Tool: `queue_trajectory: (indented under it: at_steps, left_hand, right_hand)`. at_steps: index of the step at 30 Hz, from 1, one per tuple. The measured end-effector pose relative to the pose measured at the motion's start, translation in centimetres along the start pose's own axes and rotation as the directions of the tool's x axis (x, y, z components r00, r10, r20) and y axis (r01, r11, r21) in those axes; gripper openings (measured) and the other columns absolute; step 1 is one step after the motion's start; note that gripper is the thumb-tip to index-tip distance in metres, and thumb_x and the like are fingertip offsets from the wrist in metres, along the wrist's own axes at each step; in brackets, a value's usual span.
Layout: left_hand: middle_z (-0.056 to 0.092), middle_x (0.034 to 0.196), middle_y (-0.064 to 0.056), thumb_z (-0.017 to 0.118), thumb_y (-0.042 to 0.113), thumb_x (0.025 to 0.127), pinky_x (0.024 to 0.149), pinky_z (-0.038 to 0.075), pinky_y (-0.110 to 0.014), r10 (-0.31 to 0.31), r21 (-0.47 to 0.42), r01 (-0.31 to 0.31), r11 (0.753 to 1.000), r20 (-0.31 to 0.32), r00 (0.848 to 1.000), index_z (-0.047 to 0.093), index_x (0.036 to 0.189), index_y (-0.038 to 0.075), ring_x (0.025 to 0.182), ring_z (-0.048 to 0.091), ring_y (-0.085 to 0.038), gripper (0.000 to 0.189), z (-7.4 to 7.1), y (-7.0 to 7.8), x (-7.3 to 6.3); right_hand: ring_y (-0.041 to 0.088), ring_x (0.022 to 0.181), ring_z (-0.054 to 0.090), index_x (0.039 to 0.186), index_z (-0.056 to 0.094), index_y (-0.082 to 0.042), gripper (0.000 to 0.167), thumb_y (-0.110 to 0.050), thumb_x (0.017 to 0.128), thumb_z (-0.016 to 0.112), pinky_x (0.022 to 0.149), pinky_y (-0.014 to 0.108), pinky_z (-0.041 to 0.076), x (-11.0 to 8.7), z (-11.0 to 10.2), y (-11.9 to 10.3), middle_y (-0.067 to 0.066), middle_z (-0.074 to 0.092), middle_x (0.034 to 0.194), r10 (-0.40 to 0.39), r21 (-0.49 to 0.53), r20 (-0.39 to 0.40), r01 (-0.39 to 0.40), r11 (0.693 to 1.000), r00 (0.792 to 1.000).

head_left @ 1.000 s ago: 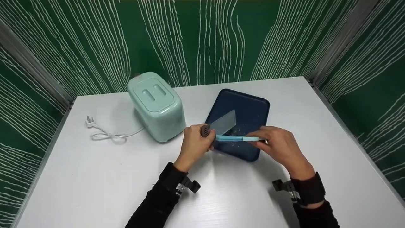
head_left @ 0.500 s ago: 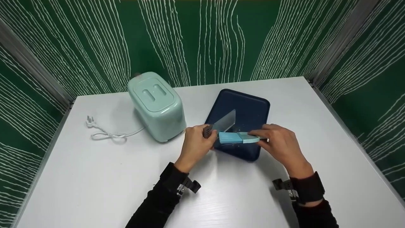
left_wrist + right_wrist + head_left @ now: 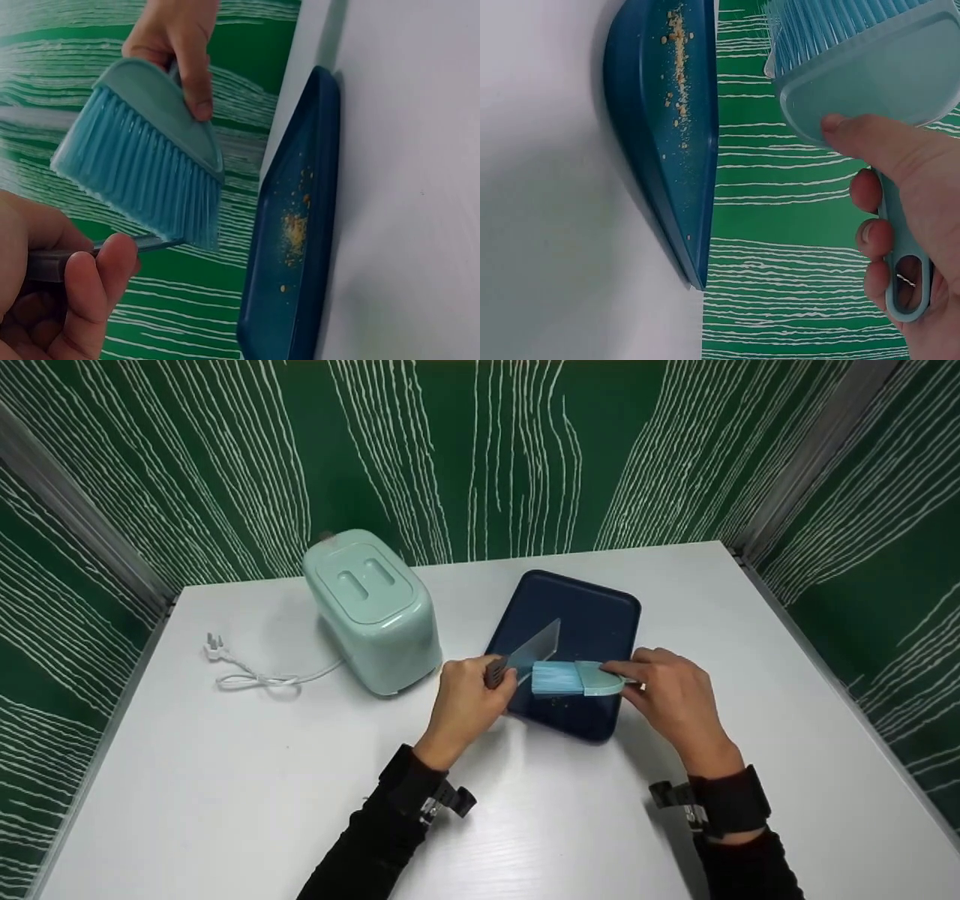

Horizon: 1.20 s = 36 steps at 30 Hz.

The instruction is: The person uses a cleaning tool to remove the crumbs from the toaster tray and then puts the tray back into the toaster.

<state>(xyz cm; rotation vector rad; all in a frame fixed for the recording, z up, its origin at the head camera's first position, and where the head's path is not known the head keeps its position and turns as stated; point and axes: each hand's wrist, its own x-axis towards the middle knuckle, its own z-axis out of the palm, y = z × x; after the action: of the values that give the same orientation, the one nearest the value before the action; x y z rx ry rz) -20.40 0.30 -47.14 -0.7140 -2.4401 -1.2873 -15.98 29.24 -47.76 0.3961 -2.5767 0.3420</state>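
Note:
My left hand (image 3: 469, 697) grips the dark handle of a flat, translucent scraper (image 3: 538, 649), its blade tilted over a navy tray (image 3: 585, 607). With thumb and curled fingers, my right hand (image 3: 675, 697) holds a light-blue hand brush (image 3: 559, 679) by its handle, bristles pointing left. In the left wrist view the bristle tips overlap the thin edge of the blade. Both tools are raised above the tray. Tan crumbs (image 3: 294, 232) lie scattered on the tray floor, also plain in the right wrist view.
Left of the tray stands a mint-green toaster (image 3: 375, 615) with a lid over its top. Its white cord (image 3: 274, 682) and plug (image 3: 214, 646) lie on the white table (image 3: 225, 787). Green, white-streaked walls (image 3: 517, 457) enclose the back and sides.
The brush has turned from edge-on to show its broad face and shifted slightly right, away from the left hand. The scraper has tilted a little; the tray and toaster stay put.

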Motion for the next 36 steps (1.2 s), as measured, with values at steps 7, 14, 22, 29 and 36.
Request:
queue_trajectory:
  at_steps: [7,14,22,29,36]
  left_hand:
    - [0.046,0.056,0.008,0.072,0.012,0.096,0.052,0.029,-0.018,0.019,0.029,-0.020,0.999,0.021,1.000,0.059,0.066,0.012,0.053,0.044,-0.004,0.033,-0.1,0.3,-0.1]
    - [0.037,0.058,0.009,0.071,0.010,0.098,0.054,0.022,-0.019,0.093,0.071,-0.096,0.993,0.041,0.995,0.054,0.067,0.014,0.054,0.034,-0.004,0.036,-0.2,0.4,-0.3]
    - [0.032,0.057,0.010,0.068,0.011,0.101,0.056,0.018,-0.021,0.144,0.080,-0.148,0.986,0.043,0.989,0.045,0.066,0.018,0.053,0.028,-0.004,0.043,-0.3,0.3,-0.4]
    - [0.035,0.057,0.009,0.069,0.011,0.100,0.055,0.020,-0.020,0.112,0.067,-0.114,0.991,0.030,0.993,0.060,0.070,0.012,0.052,0.031,-0.004,0.031,-0.5,0.0,-0.3]
    - [0.041,0.056,0.008,0.069,0.013,0.099,0.053,0.024,-0.020,0.064,0.046,-0.065,0.997,0.019,0.998,0.060,0.069,0.012,0.051,0.036,-0.005,0.031,-0.5,-0.2,0.0]
  right_hand:
    - [0.025,0.070,0.061,0.111,0.086,-0.014,0.035,-0.001,0.079,0.092,0.057,0.038,0.050,0.0,0.2,0.3,0.008,0.071,0.081,0.056,-0.031,0.020,-0.055,0.998,0.998]
    - [0.023,0.069,0.061,0.110,0.087,-0.014,0.034,-0.002,0.079,0.092,0.057,0.035,0.047,-0.2,0.1,0.7,0.006,0.067,0.077,0.123,-0.022,0.010,-0.123,0.992,0.992]
    - [0.025,0.070,0.064,0.108,0.087,-0.015,0.034,-0.001,0.078,0.092,0.056,0.036,0.046,-0.3,-0.2,1.2,0.005,0.065,0.076,0.167,-0.018,-0.014,-0.168,0.986,0.986]
    - [0.024,0.069,0.064,0.110,0.086,-0.016,0.028,-0.004,0.085,0.087,0.053,0.031,0.040,-0.3,-0.9,1.4,0.004,0.067,0.077,0.221,0.013,0.005,-0.221,0.975,0.975]
    - [0.023,0.064,0.062,0.114,0.085,-0.015,0.027,-0.005,0.089,0.080,0.053,0.029,0.035,-0.1,-1.1,1.1,0.006,0.069,0.075,0.264,0.078,-0.073,-0.259,0.963,0.962]
